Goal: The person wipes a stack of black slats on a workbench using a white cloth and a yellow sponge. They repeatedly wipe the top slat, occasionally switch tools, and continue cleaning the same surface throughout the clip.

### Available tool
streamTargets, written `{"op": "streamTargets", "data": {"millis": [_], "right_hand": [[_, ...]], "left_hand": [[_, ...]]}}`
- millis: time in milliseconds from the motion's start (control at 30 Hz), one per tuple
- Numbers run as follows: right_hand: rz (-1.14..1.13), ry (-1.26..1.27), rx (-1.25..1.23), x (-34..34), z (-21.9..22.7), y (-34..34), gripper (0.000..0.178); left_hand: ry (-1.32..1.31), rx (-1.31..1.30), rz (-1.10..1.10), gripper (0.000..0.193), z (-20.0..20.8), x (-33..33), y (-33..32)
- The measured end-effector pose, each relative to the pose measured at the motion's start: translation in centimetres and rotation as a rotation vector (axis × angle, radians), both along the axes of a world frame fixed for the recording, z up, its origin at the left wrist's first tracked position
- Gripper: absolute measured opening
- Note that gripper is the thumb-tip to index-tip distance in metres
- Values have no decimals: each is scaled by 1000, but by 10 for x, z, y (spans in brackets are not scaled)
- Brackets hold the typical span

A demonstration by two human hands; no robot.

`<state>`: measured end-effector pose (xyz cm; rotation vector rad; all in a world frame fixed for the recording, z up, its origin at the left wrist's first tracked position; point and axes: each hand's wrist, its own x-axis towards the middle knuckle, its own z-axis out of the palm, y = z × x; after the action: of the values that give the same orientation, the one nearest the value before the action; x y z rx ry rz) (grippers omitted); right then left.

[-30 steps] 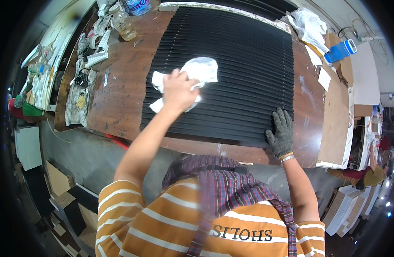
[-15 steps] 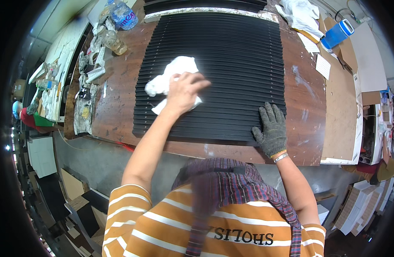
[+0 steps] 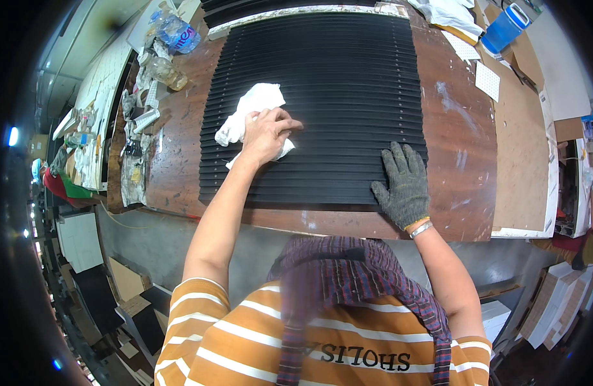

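Head view, from above. The black ribbed panel (image 3: 335, 96) lies flat on the brown bench (image 3: 457, 193) in front of me, its near edge just short of the bench's own. My bare left hand (image 3: 264, 136) rests on a crumpled white cloth (image 3: 258, 100) on the left part of the panel; some of its fingers reach rightward past the cloth. Whether they pinch the cloth or merely press it, I cannot tell. My right hand (image 3: 403, 186), gloved in dark grey, lies palm down at the panel's near right corner, fingers extended, thumb set apart, pinching nothing visible. Beyond the panel's far edge runs a white strip (image 3: 309, 13). Progress, as judged: the cloth work is under way and not complete, since hand and cloth are both on the panel. Its centre and right lie outside the cloth. The surface looks evenly dark, so no boundary separates finished from remaining areas, and the share left cannot be determined.
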<state>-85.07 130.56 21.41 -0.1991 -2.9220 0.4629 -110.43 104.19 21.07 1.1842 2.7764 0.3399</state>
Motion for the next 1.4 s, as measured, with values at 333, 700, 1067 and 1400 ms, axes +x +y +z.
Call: {"op": "streamTargets", "data": {"millis": [333, 700, 1067, 1400], "right_hand": [[-7, -22, -8, 0, 0, 0, 74], [-18, -35, 0, 0, 3, -1, 73], [-53, -66, 19, -4, -1, -3, 74], [-15, -42, 76, -2, -11, 0, 74]], "left_hand": [[20, 86, -24, 28, 3, 3, 1], [-118, 45, 67, 19, 13, -3, 2], [315, 147, -28, 41, -31, 28, -38], [66, 466, 317, 26, -4, 103, -1]]}}
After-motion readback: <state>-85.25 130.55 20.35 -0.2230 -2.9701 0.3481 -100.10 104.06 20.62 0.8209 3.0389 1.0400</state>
